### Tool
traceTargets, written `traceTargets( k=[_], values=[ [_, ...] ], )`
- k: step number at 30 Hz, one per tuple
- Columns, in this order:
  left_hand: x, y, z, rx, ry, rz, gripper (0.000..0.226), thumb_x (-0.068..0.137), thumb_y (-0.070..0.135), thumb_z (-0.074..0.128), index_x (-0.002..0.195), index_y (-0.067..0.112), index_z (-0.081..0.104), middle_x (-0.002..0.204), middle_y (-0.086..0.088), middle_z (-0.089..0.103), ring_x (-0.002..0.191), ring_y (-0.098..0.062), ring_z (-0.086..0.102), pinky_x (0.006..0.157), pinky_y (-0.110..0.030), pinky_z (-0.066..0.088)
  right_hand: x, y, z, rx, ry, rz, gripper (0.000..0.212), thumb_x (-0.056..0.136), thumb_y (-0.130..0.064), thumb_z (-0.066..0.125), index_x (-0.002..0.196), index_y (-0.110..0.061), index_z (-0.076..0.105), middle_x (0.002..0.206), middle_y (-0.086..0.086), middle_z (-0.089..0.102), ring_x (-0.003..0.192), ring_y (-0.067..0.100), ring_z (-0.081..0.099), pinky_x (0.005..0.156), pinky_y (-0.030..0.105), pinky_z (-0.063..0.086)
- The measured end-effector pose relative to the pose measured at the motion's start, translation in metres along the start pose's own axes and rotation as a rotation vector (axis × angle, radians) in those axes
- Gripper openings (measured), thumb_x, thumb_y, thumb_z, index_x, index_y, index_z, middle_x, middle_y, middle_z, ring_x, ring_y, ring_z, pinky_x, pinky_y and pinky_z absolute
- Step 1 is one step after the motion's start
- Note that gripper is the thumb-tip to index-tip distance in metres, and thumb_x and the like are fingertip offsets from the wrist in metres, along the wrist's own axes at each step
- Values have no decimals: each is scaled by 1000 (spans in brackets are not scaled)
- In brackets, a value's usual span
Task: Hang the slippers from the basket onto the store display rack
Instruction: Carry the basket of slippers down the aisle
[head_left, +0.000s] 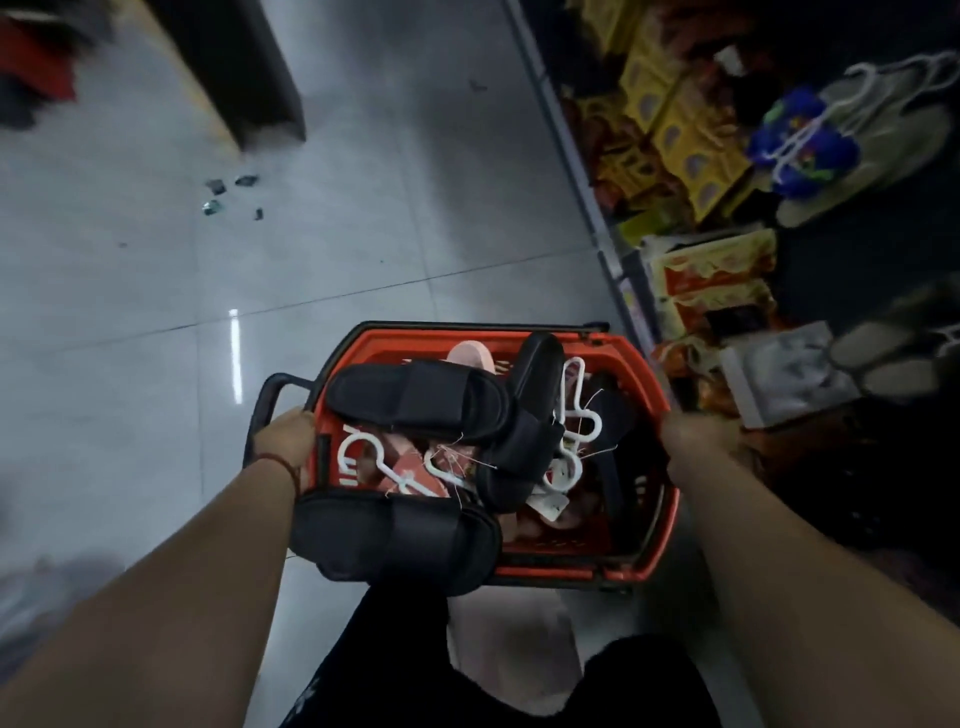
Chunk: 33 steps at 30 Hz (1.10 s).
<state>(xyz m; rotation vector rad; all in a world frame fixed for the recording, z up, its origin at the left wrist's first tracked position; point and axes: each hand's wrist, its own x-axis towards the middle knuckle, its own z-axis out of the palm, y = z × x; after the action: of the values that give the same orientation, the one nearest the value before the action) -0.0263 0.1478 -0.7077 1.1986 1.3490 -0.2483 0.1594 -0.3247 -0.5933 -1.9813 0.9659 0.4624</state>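
Grey floor tiles (363, 208) fill the aisle, with shelves (675, 130) of yellow and orange packets along the right and hung slippers (800, 140) on white hangers beyond them. Both forearms reach forward and down to a red basket (670, 519) low in the middle of the view, one on each side. The left hand (284, 441), a red thread at its wrist, is knuckles-up with its fingers curled over the basket's left rim, beside the black handle (270, 395). The right hand (696, 441) sits against the right rim with its back to the camera; its fingers are hidden, so its grip cannot be told. Inside the basket, black slippers are heaped over pink ones (415, 473) and loose white hangers (576, 415). The top black slipper (415, 400) lies sole-down, its long axis running left to right. A second (524, 457) runs from far to near, tilted against the first. A third (395, 540) lies crosswise over the near rim, strap up, partly hanging outside the basket.
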Motion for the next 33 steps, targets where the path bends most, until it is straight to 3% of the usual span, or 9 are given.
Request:
traceTargets(
  k=[4,6,9,12,18,23,26,29,33],
  values=[
    [-6,1,0,-124,122,-12,27,73,20,62,96,18,76,93,-18,73,85,-36,70,81,-62,56,65,-3,71,-89,-59,-96,34,88,-15,58,115,4,66,118,24,67,105,37,66,93,48,55],
    [-26,11,15,-175,186,-19,18,79,14,59,85,16,75,83,-16,71,74,-31,68,79,-55,59,81,-8,97,-158,-109,-124,28,90,-13,58,109,4,69,112,20,69,101,32,66,92,44,55],
    [-16,4,30,-234,261,-20,20,81,13,55,85,14,75,86,-21,70,73,-31,67,80,-55,59,107,-22,127,-175,-189,-203,26,95,-9,55,115,3,67,107,16,66,99,28,63,85,35,51],
    [7,-8,37,-267,283,-18,24,77,17,56,90,15,77,94,-22,72,78,-33,68,79,-63,57,126,-23,151,-217,-222,-220,28,99,-15,54,122,-2,64,118,12,64,109,29,61,95,37,50],
    [91,-54,61,-295,292,-19,24,83,14,56,95,16,77,91,-16,73,79,-31,69,81,-54,60,196,1,233,-342,-208,-312,28,100,-16,50,120,-4,64,125,21,64,116,36,61,99,40,47],
    [238,-108,68,-118,311,77,23,75,17,58,85,20,78,88,-15,75,87,-35,70,87,-56,58,256,49,304,-386,-136,-349,31,97,-4,49,125,7,58,129,27,60,118,40,59,96,39,47],
    [293,-131,78,118,314,122,27,85,22,55,100,22,77,113,-15,72,105,-38,68,95,-50,56,283,74,330,-479,-161,-355,41,90,-11,54,127,8,56,128,27,61,114,42,62,93,45,52],
    [276,-123,105,293,443,254,37,101,16,44,128,-3,61,131,-23,61,122,-38,58,104,-39,47,295,84,345,-501,-117,-511,49,94,-22,52,135,5,47,138,31,51,124,45,54,102,47,46],
    [242,-135,113,453,446,339,55,86,40,48,125,4,62,131,-21,62,122,-40,56,109,-44,43,281,109,339,-623,-59,-720,49,104,-30,37,138,6,42,140,34,44,129,49,45,106,47,39]
  ],
)
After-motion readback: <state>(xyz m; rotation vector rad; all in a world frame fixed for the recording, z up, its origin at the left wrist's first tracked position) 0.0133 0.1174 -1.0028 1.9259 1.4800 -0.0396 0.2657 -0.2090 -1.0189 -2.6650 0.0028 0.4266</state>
